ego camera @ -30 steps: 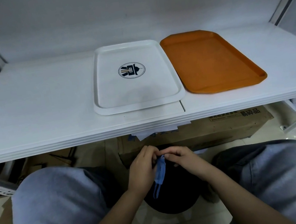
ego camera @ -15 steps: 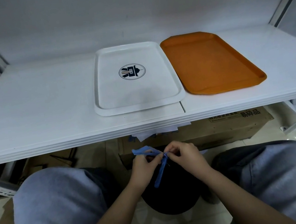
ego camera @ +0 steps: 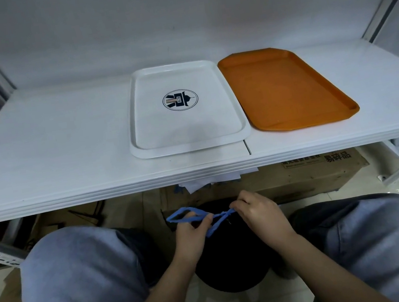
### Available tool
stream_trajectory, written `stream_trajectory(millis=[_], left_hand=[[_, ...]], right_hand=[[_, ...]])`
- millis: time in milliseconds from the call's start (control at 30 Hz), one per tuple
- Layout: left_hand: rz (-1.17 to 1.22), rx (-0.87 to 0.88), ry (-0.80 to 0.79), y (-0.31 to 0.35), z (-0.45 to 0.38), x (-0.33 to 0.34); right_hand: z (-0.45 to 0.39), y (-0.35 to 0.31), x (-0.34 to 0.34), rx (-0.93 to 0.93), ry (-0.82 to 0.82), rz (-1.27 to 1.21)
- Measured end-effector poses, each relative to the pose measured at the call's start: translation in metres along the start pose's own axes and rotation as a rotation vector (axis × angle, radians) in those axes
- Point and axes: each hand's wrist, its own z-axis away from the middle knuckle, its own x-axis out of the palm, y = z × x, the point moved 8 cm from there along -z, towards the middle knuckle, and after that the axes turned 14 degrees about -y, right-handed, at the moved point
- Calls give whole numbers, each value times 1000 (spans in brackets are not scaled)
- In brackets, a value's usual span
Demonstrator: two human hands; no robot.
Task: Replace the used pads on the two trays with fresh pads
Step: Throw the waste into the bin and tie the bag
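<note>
White shelf (ego camera: 56,147): flat, matte laminate. White tray (ego camera: 136,124) at mid front edge, glossy rigid plastic, printed logo; orange tray (ego camera: 315,96) just beside it on the right, textured, clipped corners. No pads seen on either. Blue pad (ego camera: 198,217) held below shelf edge over dark bin (ego camera: 226,264), bunched to a strip: prob. light, limp, non-slip; best taken at ends. Pinched by left hand (ego camera: 189,233) and right hand (ego camera: 258,213).

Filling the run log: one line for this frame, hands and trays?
left hand: pinches blue strip | right hand: pinches strip's other end, below shelf | white tray, orange tray: side by side, no pads
</note>
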Motion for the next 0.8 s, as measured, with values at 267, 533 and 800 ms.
stream_trajectory(millis=[267, 533, 800], left_hand=[[-77, -45, 45, -8, 3, -9], [-15, -51, 60, -7, 7, -10], [164, -107, 24, -8, 9, 1]], right_hand=[[8, 2, -5, 100, 33, 107], [15, 19, 4, 294, 37, 6], [17, 48, 39, 661, -21, -1177]])
